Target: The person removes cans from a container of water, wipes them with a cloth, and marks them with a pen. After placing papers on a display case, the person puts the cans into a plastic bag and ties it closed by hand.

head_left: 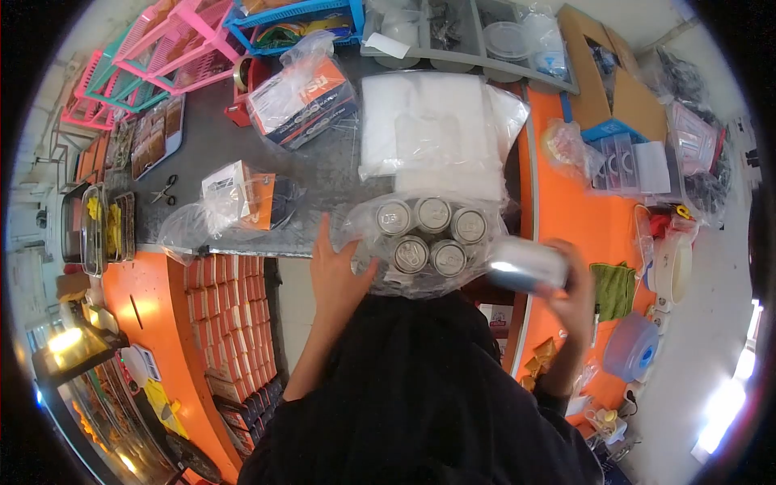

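Several silver cans (434, 215) stand upright, close together, inside a clear plastic bag (364, 212) at the table's near edge. My right hand (572, 293) is wrapped round another silver can (527, 265), tilted on its side and slightly blurred, just right of the bag. On the other side, my left hand (341, 267) has its fingers spread, with the thumb against the bag's left edge. Behind the bag lies a stack of white plastic sheets or bags (436, 121).
Left of the bag sit a plastic-wrapped orange and white box (242, 198), scissors (165, 191) and a larger wrapped box (303, 101). A grey divided tray (453, 55) stands at the back. An orange counter (554, 242) runs along the right, holding a cardboard box (638, 81).
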### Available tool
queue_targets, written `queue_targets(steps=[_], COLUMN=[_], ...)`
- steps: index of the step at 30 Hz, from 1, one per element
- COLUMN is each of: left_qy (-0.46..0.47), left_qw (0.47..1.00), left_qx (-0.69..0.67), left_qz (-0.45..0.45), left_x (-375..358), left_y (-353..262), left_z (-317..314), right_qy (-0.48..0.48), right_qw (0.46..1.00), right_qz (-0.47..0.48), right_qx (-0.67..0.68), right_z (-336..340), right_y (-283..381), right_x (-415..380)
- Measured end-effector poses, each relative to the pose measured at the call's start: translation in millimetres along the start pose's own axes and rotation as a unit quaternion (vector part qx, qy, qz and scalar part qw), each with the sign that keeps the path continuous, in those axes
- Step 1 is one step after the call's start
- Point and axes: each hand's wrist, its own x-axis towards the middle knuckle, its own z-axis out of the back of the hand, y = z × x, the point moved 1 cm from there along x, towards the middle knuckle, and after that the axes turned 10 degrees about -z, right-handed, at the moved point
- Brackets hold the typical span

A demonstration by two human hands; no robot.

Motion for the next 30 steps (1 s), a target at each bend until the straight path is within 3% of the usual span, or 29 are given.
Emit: queue_targets(steps=[1, 2, 4, 7, 8, 10, 11, 13, 14, 16, 18, 19, 20, 21, 23, 24, 26, 27, 29, 30], left_qy=[0.059, 0.06, 0.032, 0.044, 0.044, 0.093, 0.096, 0.067, 0.07, 0.06, 0.07, 0.075, 0.075, 0.062, 0.02, 0.021, 0.004, 0.005, -0.016, -0.014], left_qw=[0.994, 0.994, 0.969, 0.985, 0.985, 0.952, 0.952, 0.969, 0.968, 0.967, 0.965, 0.963, 0.963, 0.984, 0.999, 0.999, 0.964, 0.964, 0.874, 0.874], left_qx=[-0.071, -0.071, -0.224, -0.165, -0.164, -0.274, -0.275, -0.236, -0.238, -0.215, -0.201, -0.185, -0.187, -0.111, 0.031, 0.033, -0.263, -0.262, -0.466, -0.465], left_qz=[0.065, 0.062, 0.096, 0.021, 0.018, 0.098, 0.095, 0.034, 0.034, 0.125, 0.151, 0.179, 0.182, 0.122, 0.014, 0.015, 0.033, 0.035, 0.14, 0.138], left_x=[-3, -2, 0, -2, -2, 0, 0, 2, 0, -2, -11, -13, -12, -8, -1, 3, 10, 12, 18, 18], left_y=[8, 13, 21, 28, 24, 10, 6, -1, -4, -3, 1, 3, 2, -1, -13, -16, -23, -33, -50, -51], left_z=[-9, -11, -11, 1, 8, 27, 29, 31, 32, 36, 38, 37, 37, 41, 44, 46, 51, 52, 49, 44], right_qy=[0.084, 0.121, 0.203, 0.222, 0.219, 0.27, 0.268, 0.143, 0.144, 0.148, 0.109, -0.082, -0.269, -0.266, -0.182, -0.18, -0.072, -0.07, -0.078, -0.08], right_qw=[0.995, 0.989, 0.966, 0.924, 0.925, 0.848, 0.849, 0.84, 0.841, 0.885, 0.928, 0.942, 0.912, 0.913, 0.981, 0.981, 0.985, 0.985, 0.97, 0.97], right_qz=[-0.011, 0.076, 0.157, 0.292, 0.293, 0.298, 0.295, 0.354, 0.35, 0.359, 0.3, 0.213, 0.116, 0.117, -0.062, -0.062, -0.143, -0.144, -0.052, -0.053], right_qx=[0.049, -0.032, -0.011, -0.104, -0.104, -0.346, -0.347, -0.385, -0.386, -0.258, -0.194, -0.247, -0.286, -0.288, -0.025, -0.023, -0.065, -0.064, -0.225, -0.224], right_z=[-31, -60, -118, -178, -191, -213, -221, -226, -221, -197, -155, -137, -118, -113, -107, -92, -54, -38, -16, -14], right_y=[14, 22, 36, 31, 29, 21, 16, 13, 9, 12, -9, -9, -2, -21, -77, -74, -43, -19, 24, 24], right_x=[11, 24, 44, 64, 70, 77, 74, 66, 64, 61, 47, 37, 29, 31, 38, 38, 34, 32, 31, 36])
